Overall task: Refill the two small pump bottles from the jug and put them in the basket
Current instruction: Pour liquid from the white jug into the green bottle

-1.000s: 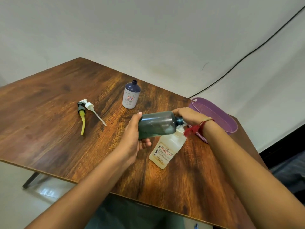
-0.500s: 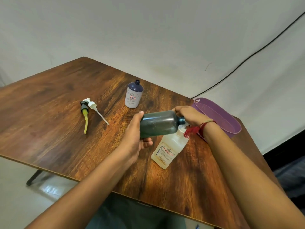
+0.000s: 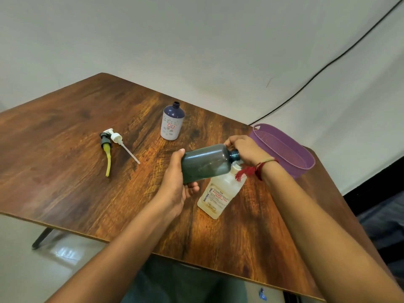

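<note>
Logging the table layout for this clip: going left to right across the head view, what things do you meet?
Black pump head → white pump head → white-and-navy bottle → dark green bottle → purple basket. The jug overlaps the green bottle, so it is left out.

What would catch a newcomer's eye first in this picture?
Above the brown wooden table, the left hand and the right hand hold a dark green translucent plastic bottle sideways. A pale yellowish labelled plastic jug sits just under it, and a purple oval plastic basket waits at the right edge.
</note>
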